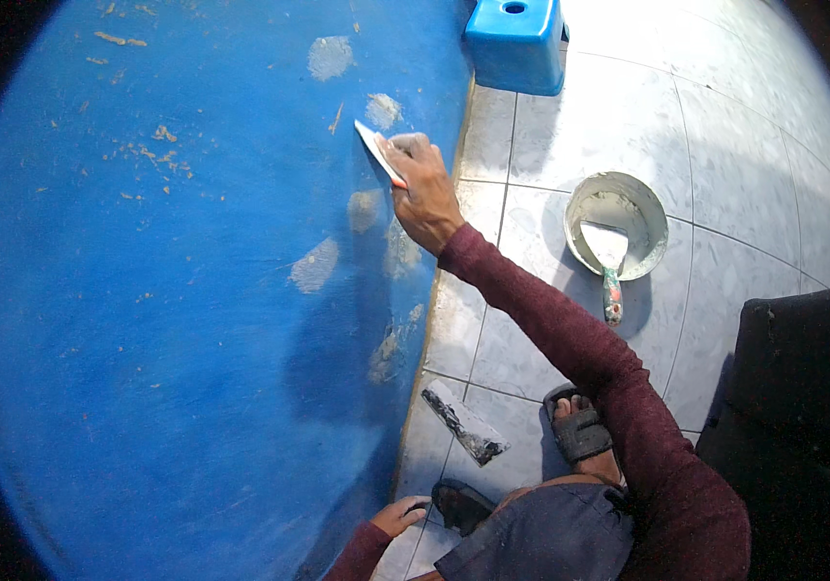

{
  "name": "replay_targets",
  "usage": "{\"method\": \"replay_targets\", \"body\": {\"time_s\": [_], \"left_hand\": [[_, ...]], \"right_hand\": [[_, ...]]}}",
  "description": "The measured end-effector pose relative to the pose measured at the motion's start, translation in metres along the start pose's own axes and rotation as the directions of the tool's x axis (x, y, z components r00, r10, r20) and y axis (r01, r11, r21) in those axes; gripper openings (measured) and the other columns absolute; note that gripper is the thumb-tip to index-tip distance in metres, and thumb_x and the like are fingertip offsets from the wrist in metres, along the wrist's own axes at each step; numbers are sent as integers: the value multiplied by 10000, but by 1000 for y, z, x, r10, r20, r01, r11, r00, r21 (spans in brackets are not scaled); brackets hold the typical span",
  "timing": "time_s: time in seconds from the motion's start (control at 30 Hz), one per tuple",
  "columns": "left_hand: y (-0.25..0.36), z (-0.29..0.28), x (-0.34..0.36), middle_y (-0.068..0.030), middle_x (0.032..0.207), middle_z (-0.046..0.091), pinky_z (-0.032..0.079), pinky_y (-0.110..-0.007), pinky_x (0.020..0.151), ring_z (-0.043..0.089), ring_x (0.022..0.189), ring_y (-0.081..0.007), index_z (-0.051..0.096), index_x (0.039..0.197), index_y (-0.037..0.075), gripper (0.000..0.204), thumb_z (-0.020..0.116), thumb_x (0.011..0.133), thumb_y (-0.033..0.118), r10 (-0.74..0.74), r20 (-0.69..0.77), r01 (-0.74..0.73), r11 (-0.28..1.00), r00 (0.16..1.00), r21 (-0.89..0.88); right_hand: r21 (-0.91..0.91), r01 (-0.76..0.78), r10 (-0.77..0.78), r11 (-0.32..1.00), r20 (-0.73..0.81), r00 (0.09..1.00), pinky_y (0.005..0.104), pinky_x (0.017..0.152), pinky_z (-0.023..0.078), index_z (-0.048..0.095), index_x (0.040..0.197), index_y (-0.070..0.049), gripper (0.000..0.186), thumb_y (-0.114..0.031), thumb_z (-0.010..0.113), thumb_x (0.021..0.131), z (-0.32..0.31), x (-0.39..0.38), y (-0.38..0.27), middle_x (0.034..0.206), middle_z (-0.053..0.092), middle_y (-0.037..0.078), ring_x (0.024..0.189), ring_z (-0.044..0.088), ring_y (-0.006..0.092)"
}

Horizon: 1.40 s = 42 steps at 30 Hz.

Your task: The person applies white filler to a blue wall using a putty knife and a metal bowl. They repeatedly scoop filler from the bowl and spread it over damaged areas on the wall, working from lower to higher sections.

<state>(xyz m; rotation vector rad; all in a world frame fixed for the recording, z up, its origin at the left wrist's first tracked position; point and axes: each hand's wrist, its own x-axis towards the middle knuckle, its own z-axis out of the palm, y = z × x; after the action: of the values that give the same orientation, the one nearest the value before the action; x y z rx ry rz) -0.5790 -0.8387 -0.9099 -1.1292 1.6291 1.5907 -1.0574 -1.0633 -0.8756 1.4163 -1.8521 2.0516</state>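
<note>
My right hand is closed round a flat white spatula with an orange part, held against or just over the blue painted wall. Pale filler patches and flaked spots mark the wall around and below it. My left hand is low by the wall's bottom edge, fingers loosely bent and apart, with nothing clearly in it. On the tiles to the right stands a round tub of pale paste, with a scraper with a green, stained handle resting in it.
A blue plastic stool stands against the wall at the top. A paint-smeared flat strip or tool lies on the white tiled floor near my sandalled feet. A large dark object is at the right.
</note>
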Motion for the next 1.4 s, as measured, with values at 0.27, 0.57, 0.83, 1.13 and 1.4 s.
{"method": "replay_targets", "body": {"time_s": [0.27,0.57,0.83,1.13,1.4], "left_hand": [[19,-3,-3,-170,1302,505,336,-356,1028,456,1232,-279,478,1302,48,430,482,946,288,14,-7,-14,1000,1000,2],[3,-2,2,-156,1293,514,333,-347,1031,458,1229,-253,482,1299,42,435,496,945,294,40,15,-40,999,999,36],[19,-2,2,-149,1315,501,320,-340,1041,442,1245,-253,474,1312,50,432,477,953,289,-29,12,29,1000,1000,4],[-28,4,1,-141,1286,525,341,-341,1023,473,1211,-250,483,1300,38,444,483,952,314,4,13,-4,1000,1000,26],[38,-8,-3,-139,1297,517,338,-348,1024,459,1223,-248,475,1307,38,450,476,956,320,-83,-29,83,997,996,0]], "right_hand": [[-63,42,-56,997,-230,972,371,847,420,533,1257,-29,548,97,527,723,2,28,33,1071,516,161,955,495,322],[13,105,-103,994,-96,990,410,926,379,407,1376,-38,694,108,505,705,24,-21,24,1165,460,205,1048,451,339],[-100,-254,245,962,-97,965,407,860,409,529,1238,-7,494,21,498,745,4,23,45,1061,507,183,974,486,323],[-36,12,-14,999,-59,998,395,820,426,535,1218,-41,537,5,555,683,7,17,-15,1066,501,159,993,457,336],[-152,347,-364,925,-98,926,402,889,391,492,1330,-325,744,-29,683,674,-11,18,19,1234,493,13,1105,475,244]]}}
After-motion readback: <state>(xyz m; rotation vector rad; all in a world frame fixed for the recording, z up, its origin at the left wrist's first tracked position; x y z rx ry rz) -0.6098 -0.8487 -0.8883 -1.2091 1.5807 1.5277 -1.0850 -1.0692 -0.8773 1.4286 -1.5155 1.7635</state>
